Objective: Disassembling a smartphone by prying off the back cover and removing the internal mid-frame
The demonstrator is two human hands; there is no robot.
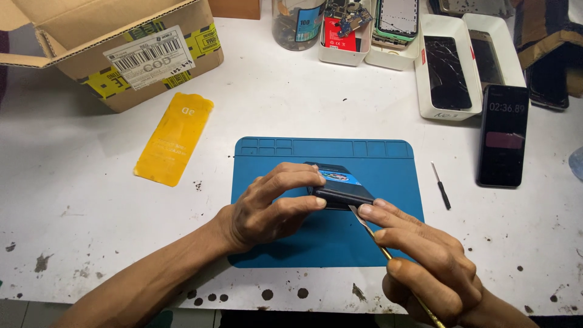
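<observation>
Metal shows at the fingers [371, 214] of the right hand [425, 261], pinched on a thin pry tool [370, 232] whose tip meets the edge of the dark phone [340, 185] that the left hand [267, 209] clamps tilted on the blue mat [388, 164] on the white desk [91, 200], a prying step that seems to call for a steady, shallow push.

Blue mat [388, 159], yellow packet [174, 138] — white table [303, 103], brown cardboard box [91, 36].
</observation>
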